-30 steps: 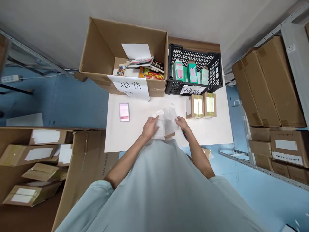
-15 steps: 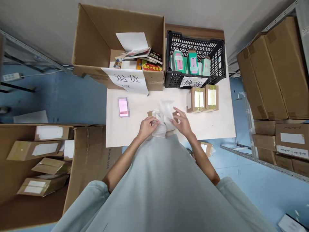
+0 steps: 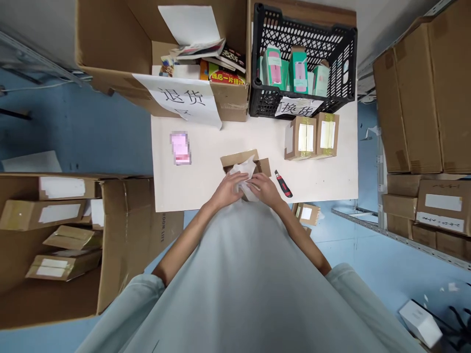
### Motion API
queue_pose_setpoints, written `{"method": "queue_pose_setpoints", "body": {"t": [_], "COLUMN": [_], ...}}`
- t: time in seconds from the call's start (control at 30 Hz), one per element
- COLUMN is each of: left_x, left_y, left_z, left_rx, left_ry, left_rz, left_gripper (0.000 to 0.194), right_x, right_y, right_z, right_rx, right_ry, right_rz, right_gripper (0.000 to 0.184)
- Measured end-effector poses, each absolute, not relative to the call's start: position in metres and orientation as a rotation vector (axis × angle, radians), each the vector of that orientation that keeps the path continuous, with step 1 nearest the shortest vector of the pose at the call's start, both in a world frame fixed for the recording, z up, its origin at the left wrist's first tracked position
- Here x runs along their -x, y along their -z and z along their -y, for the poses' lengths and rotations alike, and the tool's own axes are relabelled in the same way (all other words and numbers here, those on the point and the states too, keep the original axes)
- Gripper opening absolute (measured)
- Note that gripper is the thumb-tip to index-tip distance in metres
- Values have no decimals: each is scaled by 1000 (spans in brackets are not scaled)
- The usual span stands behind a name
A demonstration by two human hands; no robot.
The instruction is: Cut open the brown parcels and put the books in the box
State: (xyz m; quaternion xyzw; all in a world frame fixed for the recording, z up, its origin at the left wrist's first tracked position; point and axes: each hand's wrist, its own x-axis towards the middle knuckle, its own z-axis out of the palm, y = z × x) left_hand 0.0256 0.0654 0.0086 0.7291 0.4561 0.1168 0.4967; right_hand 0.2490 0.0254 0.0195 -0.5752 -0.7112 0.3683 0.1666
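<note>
Close to my body at the table's front edge stands a small cardboard box (image 3: 238, 158) with its flaps up. Thin whitish wrapping (image 3: 246, 169) bunches over its opening. My left hand (image 3: 231, 188) has its fingers closed on the left side of the wrapping. From the right, my right hand (image 3: 265, 189) pinches the same wrapping, its fingertips nearly meeting the left ones. What lies beneath the wrapping in the box is hidden. A red and black utility knife (image 3: 283, 184) lies on the table just right of my right hand.
Behind are a large carton (image 3: 228, 102) with books and a black crate (image 3: 262, 93) with green boxes. Two taped parcels (image 3: 308, 138) stand right. A blurred pink item (image 3: 180, 147) lies left. A parcel-filled carton (image 3: 121, 245) is lower left; shelving with boxes (image 3: 405, 117) lines the right.
Both hands have come closer together and press the wrapping down toward the box, where it was held up and spread before. The box flaps and the knife now show. The view has shifted.
</note>
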Motion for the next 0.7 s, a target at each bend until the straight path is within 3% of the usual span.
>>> {"method": "queue_pose_setpoints", "body": {"t": [0.1, 0.2, 0.27, 0.33, 0.5, 0.7], "left_x": [-29, -38, -47, -54, -45, -4], "left_y": [12, 28, 34, 37, 31, 2], "left_z": [-73, -84, -92, -99, -101, -74], "left_rx": [-1794, -1766, -1675, -1513, -1260, -1623], "left_ry": [-186, -201, -276, -372, -516, -250], "left_rz": [-1113, -1166, -1286, -1414, -1383, -1549], "left_gripper": [66, 62, 56, 51, 59, 72], "right_x": [-262, -267, -265, -260, -242, -220], "right_y": [-22, -25, -28, -31, -32, -10], "right_z": [-28, -31, -34, -41, -72, -109], "right_rx": [1680, 1723, 1775, 1821, 1904, 2217], "right_ry": [-1041, -1083, -1125, -1131, -1036, -822], "right_rz": [2016, 2135, 2272, 2396, 2529, 2423], "right_gripper": [38, 82, 97, 87, 38, 37]}}
